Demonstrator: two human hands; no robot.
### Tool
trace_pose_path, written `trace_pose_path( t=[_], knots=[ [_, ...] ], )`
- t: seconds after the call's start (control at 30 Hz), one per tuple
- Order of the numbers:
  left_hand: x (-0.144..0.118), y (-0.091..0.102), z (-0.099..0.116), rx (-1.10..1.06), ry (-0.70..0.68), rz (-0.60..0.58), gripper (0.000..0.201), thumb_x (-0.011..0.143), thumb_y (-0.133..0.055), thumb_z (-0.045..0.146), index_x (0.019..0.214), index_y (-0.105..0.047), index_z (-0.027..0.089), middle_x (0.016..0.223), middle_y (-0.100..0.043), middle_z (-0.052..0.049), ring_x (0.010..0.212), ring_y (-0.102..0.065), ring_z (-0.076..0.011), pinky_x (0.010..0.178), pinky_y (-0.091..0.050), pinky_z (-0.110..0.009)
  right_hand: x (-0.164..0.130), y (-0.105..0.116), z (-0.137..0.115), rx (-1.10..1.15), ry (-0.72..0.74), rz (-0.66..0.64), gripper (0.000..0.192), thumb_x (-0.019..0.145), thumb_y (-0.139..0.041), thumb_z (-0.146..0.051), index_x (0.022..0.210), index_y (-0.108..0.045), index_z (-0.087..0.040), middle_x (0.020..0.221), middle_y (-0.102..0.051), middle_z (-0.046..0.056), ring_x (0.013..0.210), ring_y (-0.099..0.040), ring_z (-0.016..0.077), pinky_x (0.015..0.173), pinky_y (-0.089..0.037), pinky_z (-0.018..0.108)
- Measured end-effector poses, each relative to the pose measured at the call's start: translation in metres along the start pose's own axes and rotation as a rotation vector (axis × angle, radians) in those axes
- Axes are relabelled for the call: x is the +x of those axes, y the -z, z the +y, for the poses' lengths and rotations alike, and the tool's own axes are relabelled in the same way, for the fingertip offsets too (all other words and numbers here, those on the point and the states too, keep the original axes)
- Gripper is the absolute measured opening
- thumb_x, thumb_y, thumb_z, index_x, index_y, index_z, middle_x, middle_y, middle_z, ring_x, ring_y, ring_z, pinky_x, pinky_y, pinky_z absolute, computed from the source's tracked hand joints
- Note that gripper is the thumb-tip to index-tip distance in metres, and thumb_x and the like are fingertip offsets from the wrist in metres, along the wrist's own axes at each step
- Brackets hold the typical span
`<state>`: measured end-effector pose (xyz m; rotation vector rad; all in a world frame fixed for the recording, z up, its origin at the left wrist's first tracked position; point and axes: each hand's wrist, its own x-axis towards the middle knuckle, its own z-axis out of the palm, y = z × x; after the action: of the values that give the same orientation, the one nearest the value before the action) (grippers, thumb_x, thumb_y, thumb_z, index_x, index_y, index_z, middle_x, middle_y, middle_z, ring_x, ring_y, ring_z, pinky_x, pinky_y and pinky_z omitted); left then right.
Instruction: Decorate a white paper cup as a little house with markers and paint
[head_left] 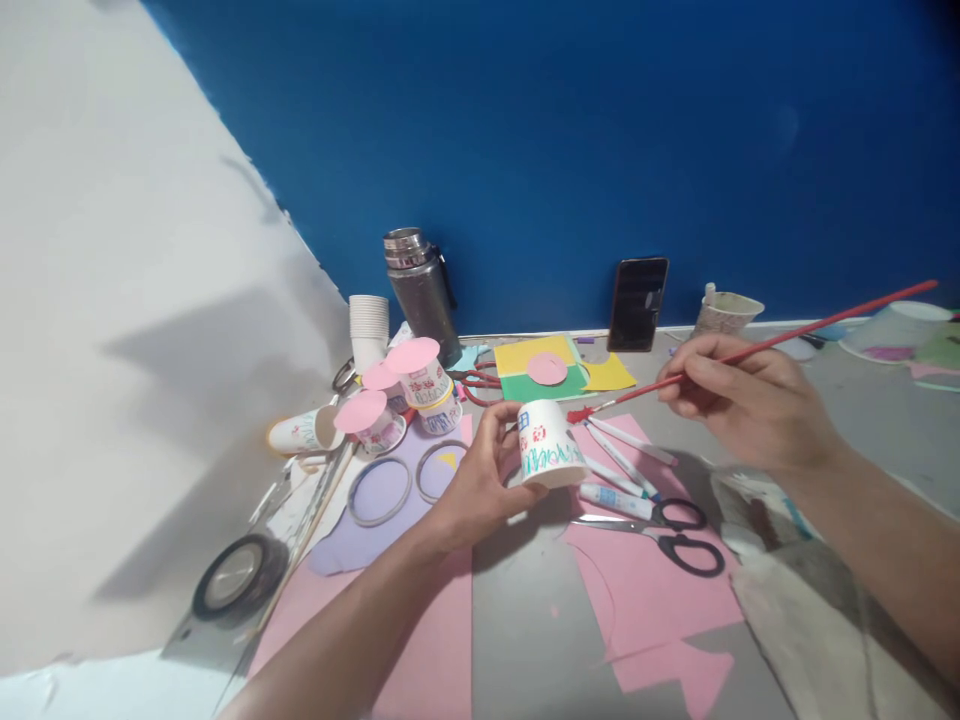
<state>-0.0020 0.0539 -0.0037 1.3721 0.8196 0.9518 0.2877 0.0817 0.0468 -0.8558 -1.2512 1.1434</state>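
Observation:
Near the middle of the head view, my left hand [487, 485] is closed round a white paper cup [551, 445], held bottom up. Blue, red and green drawings cover its side. My right hand [742, 400] pinches a thin red paintbrush [810, 325], whose handle slants up to the right. The red bristle tip is close to the cup's right upper edge; whether it touches I cannot tell. Below the cup lie black-handled scissors [682, 540], a white glue stick or thick marker [615, 500] and several slim white markers [622, 455] on pink paper [660, 590].
Decorated paper cups with pink discs [412, 355] stand at the left, before a stack of plain cups [369, 325] and a steel flask [421, 295]. Tape rings [379, 492] lie nearer. A phone [637, 305] leans on the blue wall [555, 160]. Yellow and green paper [517, 385] lies behind.

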Motion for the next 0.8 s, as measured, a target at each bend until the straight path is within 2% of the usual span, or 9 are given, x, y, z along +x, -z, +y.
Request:
trace_pose_path(
  t=[0.17, 0.33, 0.63, 0.8],
  knots=[
    [0.0025, -0.0011, 0.0006, 0.043, -0.012, 0.063, 0.078, 0.069, -0.087, 0.014, 0.132, -0.044, 0.028, 0.143, -0.057, -0.011, 0.139, -0.058, -0.0340, 0.119, -0.042, -0.053, -0.0006, 0.0035, 0.0017, -0.019, 0.016, -0.034, 0.026, 0.076, -0.091, -0.052, 0.078, -0.081, -0.029, 0.074, -0.075, 0.006, 0.056, -0.053, 0.0183, 0.048, -0.038, 0.035],
    [0.0021, -0.0039, 0.0014, 0.036, -0.024, 0.074, 0.079, 0.067, -0.089, 0.013, 0.132, -0.046, 0.028, 0.146, -0.056, -0.011, 0.142, -0.055, -0.0344, 0.122, -0.039, -0.053, -0.0023, 0.0040, 0.0029, -0.043, 0.037, -0.101, 0.019, 0.083, -0.086, -0.051, 0.082, -0.082, -0.033, 0.075, -0.075, 0.007, 0.058, -0.054, 0.0208, 0.047, -0.036, 0.037],
    [0.0005, 0.0004, -0.0039, 0.135, -0.042, 0.073, 0.082, 0.071, -0.092, 0.018, 0.139, -0.047, 0.030, 0.154, -0.051, -0.010, 0.150, -0.049, -0.0347, 0.128, -0.034, -0.054, -0.0039, -0.0005, 0.0011, -0.081, 0.026, -0.126, 0.026, 0.084, -0.084, -0.056, 0.081, -0.082, -0.030, 0.072, -0.071, 0.008, 0.058, -0.055, 0.0196, 0.047, -0.037, 0.035],
    [0.0002, -0.0029, -0.0011, 0.123, -0.037, 0.056, 0.081, 0.071, -0.089, 0.014, 0.137, -0.046, 0.030, 0.155, -0.050, -0.011, 0.147, -0.052, -0.0345, 0.125, -0.039, -0.054, -0.0047, -0.0037, -0.0016, -0.065, 0.015, -0.108, 0.029, 0.080, -0.089, -0.053, 0.079, -0.083, -0.025, 0.070, -0.071, 0.007, 0.056, -0.055, 0.0151, 0.049, -0.042, 0.030]
  ],
)
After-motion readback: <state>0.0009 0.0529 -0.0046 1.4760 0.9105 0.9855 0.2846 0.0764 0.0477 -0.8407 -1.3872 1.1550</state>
